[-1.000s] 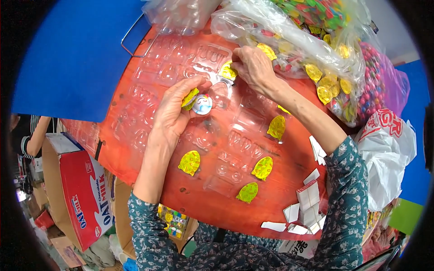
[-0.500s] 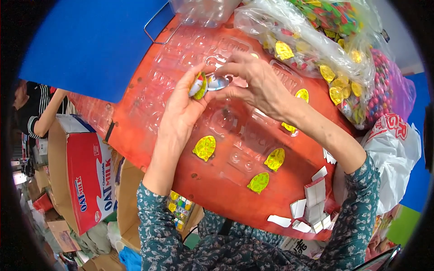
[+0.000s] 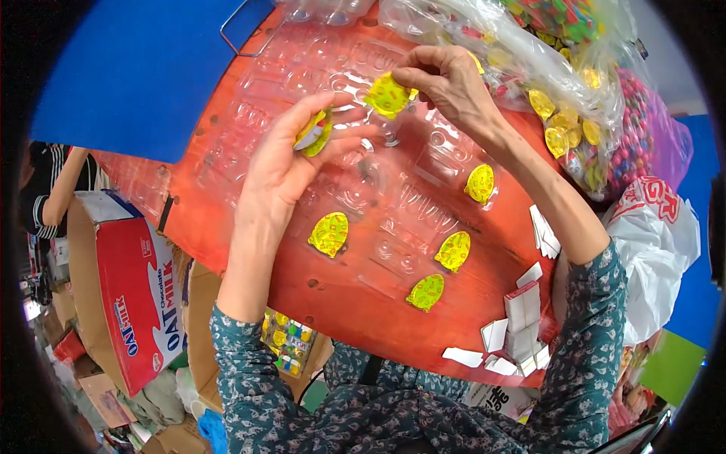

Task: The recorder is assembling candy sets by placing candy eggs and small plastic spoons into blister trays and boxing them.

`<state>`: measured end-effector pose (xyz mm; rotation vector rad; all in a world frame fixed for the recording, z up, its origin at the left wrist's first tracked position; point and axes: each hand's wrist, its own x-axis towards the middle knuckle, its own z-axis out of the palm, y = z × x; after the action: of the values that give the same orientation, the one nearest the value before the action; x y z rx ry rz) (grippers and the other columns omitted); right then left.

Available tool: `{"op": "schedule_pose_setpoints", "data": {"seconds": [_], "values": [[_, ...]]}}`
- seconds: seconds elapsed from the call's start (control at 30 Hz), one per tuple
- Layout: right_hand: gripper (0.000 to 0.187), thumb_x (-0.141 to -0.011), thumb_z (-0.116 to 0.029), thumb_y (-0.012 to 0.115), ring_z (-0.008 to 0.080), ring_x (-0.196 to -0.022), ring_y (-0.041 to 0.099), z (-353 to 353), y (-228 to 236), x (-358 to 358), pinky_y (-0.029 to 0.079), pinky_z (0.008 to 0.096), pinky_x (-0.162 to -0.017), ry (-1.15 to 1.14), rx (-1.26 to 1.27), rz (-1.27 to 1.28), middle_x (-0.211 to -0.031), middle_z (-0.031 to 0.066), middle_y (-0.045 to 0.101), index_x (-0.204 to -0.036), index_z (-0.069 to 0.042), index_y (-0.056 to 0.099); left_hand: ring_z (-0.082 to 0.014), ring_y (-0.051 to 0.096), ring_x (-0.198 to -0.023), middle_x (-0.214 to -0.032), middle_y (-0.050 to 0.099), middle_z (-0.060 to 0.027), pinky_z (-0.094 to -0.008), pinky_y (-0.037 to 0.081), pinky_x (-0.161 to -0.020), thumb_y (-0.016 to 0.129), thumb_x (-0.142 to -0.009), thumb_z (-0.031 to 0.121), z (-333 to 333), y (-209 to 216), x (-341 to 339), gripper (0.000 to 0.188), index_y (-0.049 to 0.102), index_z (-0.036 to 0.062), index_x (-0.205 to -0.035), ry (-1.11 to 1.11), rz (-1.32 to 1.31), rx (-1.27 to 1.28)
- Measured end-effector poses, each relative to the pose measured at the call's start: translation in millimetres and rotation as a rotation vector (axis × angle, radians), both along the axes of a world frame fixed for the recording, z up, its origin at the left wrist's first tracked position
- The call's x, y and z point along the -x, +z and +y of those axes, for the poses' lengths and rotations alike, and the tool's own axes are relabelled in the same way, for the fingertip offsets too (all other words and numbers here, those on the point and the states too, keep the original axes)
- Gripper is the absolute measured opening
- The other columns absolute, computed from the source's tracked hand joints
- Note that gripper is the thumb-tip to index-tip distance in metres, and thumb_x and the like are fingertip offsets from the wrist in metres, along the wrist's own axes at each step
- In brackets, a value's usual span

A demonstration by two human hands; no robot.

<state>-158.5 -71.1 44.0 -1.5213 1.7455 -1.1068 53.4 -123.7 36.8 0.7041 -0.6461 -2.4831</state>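
Note:
My left hand [image 3: 276, 163] is turned palm up, its fingers loosely extended. Between its thumb and fingers sits a yellow, patterned, egg-shaped piece [image 3: 315, 136] whose pale inner side partly shows. Up and to the right, my right hand [image 3: 455, 85] pinches another yellow egg-shaped piece [image 3: 388, 95] by its edge, printed face showing. The two hands are apart, above clear moulded plastic trays [image 3: 431, 147] spread over the red table. Similar yellow pieces lie below them: one at left [image 3: 328, 234], one near my right forearm [image 3: 479, 184], and two toward the near side [image 3: 453, 251].
Clear bags [image 3: 556, 125] of yellow pieces and colourful bits crowd the table's far right. A white plastic bag [image 3: 652, 261] hangs at the right. Small white cards [image 3: 522, 321] lie near the front right corner. An open carton [image 3: 125, 295] stands at left, with another person behind it.
My hands have separated; the right moved up and away, now holding a yellow piece. The silvery piece between them no longer shows. One yellow piece above my right forearm is gone from its spot.

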Motion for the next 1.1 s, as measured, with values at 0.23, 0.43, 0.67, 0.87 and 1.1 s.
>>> {"op": "schedule_pose_setpoints", "data": {"seconds": [0.23, 0.43, 0.67, 0.87, 1.1], "values": [[0.017, -0.075, -0.014, 0.067, 0.0325, -0.067, 0.063, -6.9, -49.8, 8.0, 0.047, 0.0384, -0.062, 0.011, 0.031, 0.224, -0.074, 0.0223, 0.062, -0.085, 0.001, 0.067, -0.0235, 0.068, -0.071, -0.092, 0.062, -0.0113, -0.0268, 0.057, -0.057, 0.06, -0.086, 0.016, 3.1, -15.7, 7.9, 0.026, 0.058, -0.0034, -0.102, 0.058, -0.285, 0.387], [0.018, -0.073, -0.014, 0.068, 0.0393, -0.067, 0.058, -4.6, -51.7, -1.8, 0.044, 0.0434, -0.059, -0.045, 0.124, 0.347, -0.068, 0.0232, 0.057, -0.075, 0.002, 0.06, -0.0228, 0.068, -0.073, -0.093, 0.062, -0.0115, -0.0265, 0.057, -0.058, 0.059, -0.086, 0.017, 5.7, -15.7, 8.8, 0.027, 0.057, -0.0036, -0.103, 0.033, -0.328, 0.391], [0.018, -0.073, -0.015, 0.067, 0.0393, -0.067, 0.057, 0.8, -56.0, -5.9, 0.044, 0.045, -0.058, 0.01, 0.223, 0.375, -0.068, 0.0213, 0.056, -0.077, 0.0, 0.058, -0.0247, 0.068, -0.074, -0.094, 0.062, -0.0118, -0.0278, 0.057, -0.059, 0.059, -0.086, 0.017, 5.1, -18.8, 10.2, 0.027, 0.057, -0.0037, -0.103, 0.036, -0.322, 0.392], [0.022, -0.07, -0.018, 0.07, 0.035, -0.073, 0.059, 6.6, -55.4, -11.5, 0.045, 0.0438, -0.06, 0.156, 0.213, 0.447, -0.079, 0.0168, 0.059, -0.082, -0.002, 0.059, -0.0265, 0.067, -0.074, -0.094, 0.061, -0.0121, -0.029, 0.057, -0.06, 0.058, -0.087, 0.018, 2.3, -17.1, 11.5, 0.027, 0.058, -0.0036, -0.103, 0.02, -0.309, 0.382], [0.016, -0.076, -0.017, 0.065, 0.0336, -0.069, 0.06, 4.7, -44.8, -11.6, 0.046, 0.0426, -0.061, 0.198, 0.148, 0.404, -0.073, 0.0176, 0.06, -0.082, -0.002, 0.064, -0.0283, 0.067, -0.075, -0.096, 0.062, -0.0125, -0.0323, 0.056, -0.058, 0.058, -0.088, 0.022, 10.3, -11.0, 12.6, 0.027, 0.057, -0.0015, -0.1, 0.181, -0.218, 0.353]]}}
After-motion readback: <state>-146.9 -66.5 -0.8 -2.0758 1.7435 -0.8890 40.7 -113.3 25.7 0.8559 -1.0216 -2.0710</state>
